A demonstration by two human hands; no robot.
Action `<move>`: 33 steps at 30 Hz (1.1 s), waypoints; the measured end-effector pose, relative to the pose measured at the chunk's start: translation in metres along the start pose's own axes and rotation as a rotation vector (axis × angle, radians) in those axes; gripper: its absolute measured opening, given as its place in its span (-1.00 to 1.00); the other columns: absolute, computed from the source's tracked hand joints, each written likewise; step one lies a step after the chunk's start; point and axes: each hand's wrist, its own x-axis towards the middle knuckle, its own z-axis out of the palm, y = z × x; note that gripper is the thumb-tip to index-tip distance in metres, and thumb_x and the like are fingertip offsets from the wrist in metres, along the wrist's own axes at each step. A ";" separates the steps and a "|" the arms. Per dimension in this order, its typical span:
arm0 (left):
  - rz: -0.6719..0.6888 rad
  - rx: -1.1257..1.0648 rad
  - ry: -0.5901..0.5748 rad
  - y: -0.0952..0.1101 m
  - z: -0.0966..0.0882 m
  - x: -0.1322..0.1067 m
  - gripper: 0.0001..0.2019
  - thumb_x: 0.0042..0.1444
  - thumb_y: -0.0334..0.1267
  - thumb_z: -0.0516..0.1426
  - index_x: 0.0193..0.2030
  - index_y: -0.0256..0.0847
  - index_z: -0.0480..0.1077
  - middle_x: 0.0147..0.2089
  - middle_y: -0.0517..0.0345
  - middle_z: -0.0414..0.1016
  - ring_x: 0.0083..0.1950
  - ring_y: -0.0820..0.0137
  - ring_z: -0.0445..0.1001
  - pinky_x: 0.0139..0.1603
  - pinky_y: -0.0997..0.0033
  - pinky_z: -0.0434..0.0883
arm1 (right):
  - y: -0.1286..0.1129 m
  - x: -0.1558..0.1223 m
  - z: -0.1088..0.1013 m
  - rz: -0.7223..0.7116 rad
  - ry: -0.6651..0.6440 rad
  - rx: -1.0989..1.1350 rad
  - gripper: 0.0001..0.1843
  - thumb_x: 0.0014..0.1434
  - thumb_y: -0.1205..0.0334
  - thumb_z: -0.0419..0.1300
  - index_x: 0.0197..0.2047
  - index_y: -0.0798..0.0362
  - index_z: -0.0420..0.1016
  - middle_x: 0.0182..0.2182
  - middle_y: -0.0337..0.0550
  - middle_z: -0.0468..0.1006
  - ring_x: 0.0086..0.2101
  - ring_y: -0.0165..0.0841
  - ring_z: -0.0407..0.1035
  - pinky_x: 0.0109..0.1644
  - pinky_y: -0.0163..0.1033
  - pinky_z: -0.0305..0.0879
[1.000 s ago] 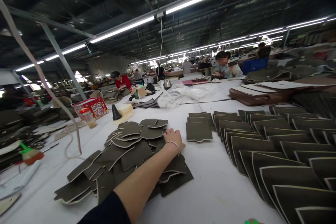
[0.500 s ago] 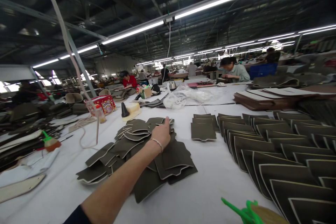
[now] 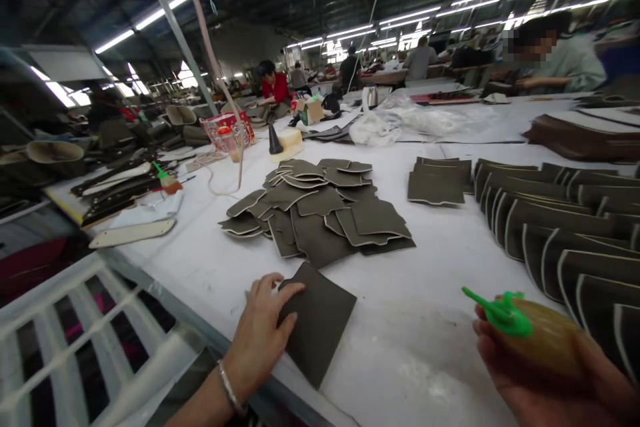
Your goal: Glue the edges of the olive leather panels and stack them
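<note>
Near the front edge of the table, my left hand (image 3: pixel 265 323) has its fingers curled at the left side of a flat dark olive panel (image 3: pixel 323 320). The thumb and index finger rest on the panel's face; part of its left side is hidden under the hand. At the lower right, my right hand (image 3: pixel 530 380) is wrapped round an amber glue bottle (image 3: pixel 545 340) with a green nozzle pointing left. Beyond my left hand lies a loose pile of similar dark panels (image 3: pixel 320 207) with pale cut edges.
Rows of overlapping panels (image 3: pixel 545 213) fill the right side, beside a small stack (image 3: pixel 437 183). A white plastic crate (image 3: pixel 75 320) stands below the table at left. Another green-tipped bottle (image 3: pixel 169 181), a black cone (image 3: pixel 274 140) and clear plastic bags (image 3: pixel 390 123) lie farther back. Co-workers sit beyond.
My left hand has come back from the pile to the near table edge, where a single panel now lies under it. The glue bottle has risen into view with my right hand.
</note>
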 end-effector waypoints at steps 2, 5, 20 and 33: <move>0.038 0.145 0.107 0.010 0.001 -0.007 -0.60 0.14 -0.32 0.06 0.12 -0.16 0.43 0.24 -0.07 0.22 0.27 0.07 0.18 0.30 -0.05 0.19 | -0.004 -0.007 0.016 0.071 0.120 0.016 -0.50 0.12 -0.05 0.29 0.11 -0.09 0.52 0.16 -0.11 0.44 0.00 -0.07 0.43 -0.18 -0.12 0.56; 0.113 0.175 -0.084 0.036 0.005 -0.014 -0.55 0.17 -0.27 0.07 0.22 -0.19 0.35 0.15 -0.07 0.30 0.16 0.11 0.27 0.21 0.03 0.32 | -0.007 -0.018 0.036 0.096 0.198 0.022 -0.66 0.12 0.06 0.25 -0.02 -0.12 0.58 0.12 -0.16 0.48 0.00 -0.08 0.42 -0.25 -0.10 0.57; 0.130 0.383 -0.433 0.058 0.016 -0.018 -0.44 0.14 -0.39 0.03 0.32 -0.30 0.20 0.12 -0.16 0.27 0.09 0.15 0.33 0.12 0.17 0.41 | -0.005 -0.037 0.058 0.163 0.217 -0.029 -0.66 0.07 0.06 0.26 -0.06 -0.11 0.57 0.11 -0.15 0.48 0.13 -0.07 0.29 -0.31 -0.14 0.58; 0.159 0.486 -0.424 0.076 0.025 -0.012 -0.61 -0.02 -0.39 0.07 0.00 -0.36 0.36 -0.05 -0.18 0.36 -0.06 0.10 0.41 -0.12 0.13 0.49 | -0.006 -0.037 0.055 0.178 0.207 -0.028 -0.54 -0.14 0.03 0.38 -0.10 -0.13 0.59 0.10 -0.17 0.49 0.14 0.00 0.29 -0.32 -0.12 0.59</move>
